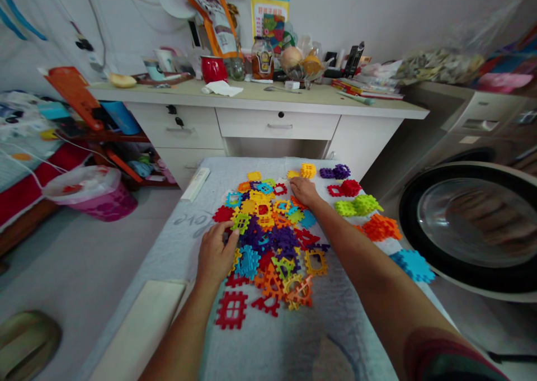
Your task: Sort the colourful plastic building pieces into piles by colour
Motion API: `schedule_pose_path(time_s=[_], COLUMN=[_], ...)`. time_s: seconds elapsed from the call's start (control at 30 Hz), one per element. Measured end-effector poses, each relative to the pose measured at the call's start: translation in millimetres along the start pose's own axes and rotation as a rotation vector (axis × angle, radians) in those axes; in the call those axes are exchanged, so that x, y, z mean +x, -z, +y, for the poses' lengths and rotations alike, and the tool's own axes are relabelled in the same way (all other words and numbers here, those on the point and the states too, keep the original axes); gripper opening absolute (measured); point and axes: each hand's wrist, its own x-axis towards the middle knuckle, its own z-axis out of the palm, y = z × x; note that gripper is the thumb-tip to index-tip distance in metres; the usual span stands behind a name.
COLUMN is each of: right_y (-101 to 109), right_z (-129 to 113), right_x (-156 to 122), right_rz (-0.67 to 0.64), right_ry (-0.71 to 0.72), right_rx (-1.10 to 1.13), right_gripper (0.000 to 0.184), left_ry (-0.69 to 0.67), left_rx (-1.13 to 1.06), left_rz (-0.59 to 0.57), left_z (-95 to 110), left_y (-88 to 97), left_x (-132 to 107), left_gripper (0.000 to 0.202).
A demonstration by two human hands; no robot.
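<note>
- Right grip (304,191): fingers curled down onto tiles at the far edge of the pile (268,235). Whether a tile is pinched cannot be told.
- Left grip (216,252): spread flat, palm down, released, with fingertips resting on tiles at the pile's near-left edge.
- Location: the pile lies on the worktop (293,336) between the two grips, just right of the left grip and just short of the right one.
- Single-colour stacks (361,205) stand in a row right of the right grip, apart from the pile.
- Judgement: to lift one tile cleanly, pinch it by an edge and raise it straight. The left grip should press on its neighbours so that toothed edges do not drag them along.
- Orientation: the tiles lie flat and are roughly square, with no marked long axis. The pile's long axis runs from beside the left grip away towards the right grip.
</note>
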Motion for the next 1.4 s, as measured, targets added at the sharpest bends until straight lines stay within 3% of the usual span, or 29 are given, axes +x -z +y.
schedule_pose_path(time_s=[0.47,0.73,0.97,1.1,1.27,1.4], right_y=[7,13,15,18,40,67], right_z=[-3,-16,-44,-49,-39,-24], right_x=[-1,-3,11,14,3,-13], right_rz=[-0.02,0.052,-0.12,-0.141,-0.143,-0.151], right_ry=[-0.052,-0.05,0.053,0.058,0.06,-0.014], right_rx=[-0.003,0.071,-0.01,-0.033,-0.059,-0.223], right_gripper=[0.04,0.036,0.046,0.042,0.044,0.043], left_ry=[-0.006,-0.016,-0.007,-0.014,-0.017,-0.017], left_rx=[0.003,0.003,-0.001,-0.006,-0.011,-0.008], left_rz=[-0.003,0.005,-0.004,-0.003,0.012,0.011], left_z=[0,1,1,0,0,1], left_y=[0.4,0.2,0.5,0.3,0.4,0.6], left_x=[1,1,1,1,1,1], left_gripper=[0.033,0.033,0.033,0.033,0.033,0.032])
